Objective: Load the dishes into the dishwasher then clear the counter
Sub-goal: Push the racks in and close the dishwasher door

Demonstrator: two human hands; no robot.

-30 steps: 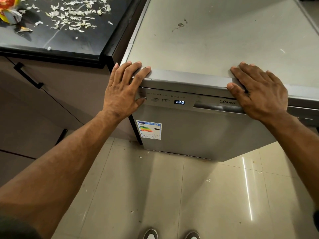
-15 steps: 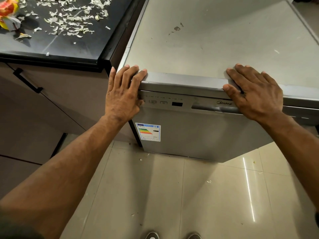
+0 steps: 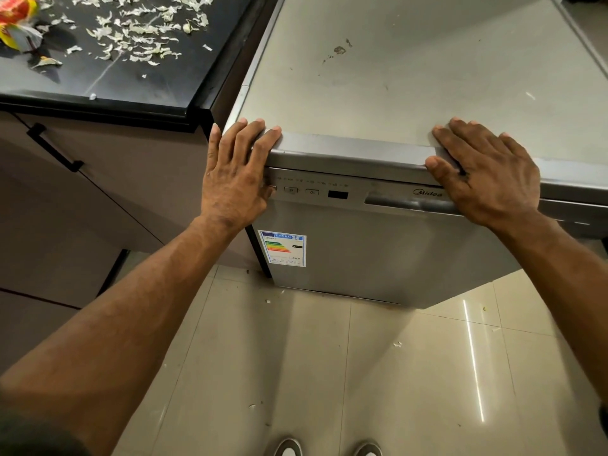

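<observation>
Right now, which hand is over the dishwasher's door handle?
The right hand; it lies over the handle end, while the left hand rests on the left corner.

Black counter point(image 3: 171, 87): pale scraps point(image 3: 144, 51) scattered, red-yellow wrapper point(image 3: 16, 18) at left edge. Tiled floor point(image 3: 411, 383): dishwasher point(image 3: 378, 251), crumbs point(image 3: 397, 344).

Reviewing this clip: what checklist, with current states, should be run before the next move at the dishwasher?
1. Dishwasher door shut: ok.
2. Display lit: not ok, dark.
3. Left hand free: ok, flat on the top corner.
4. Right hand free: ok, flat on the top edge.
5. Counter cleared: not ok, scraps lie on it.
6. Dishes loaded: cannot tell, inside hidden.
</observation>
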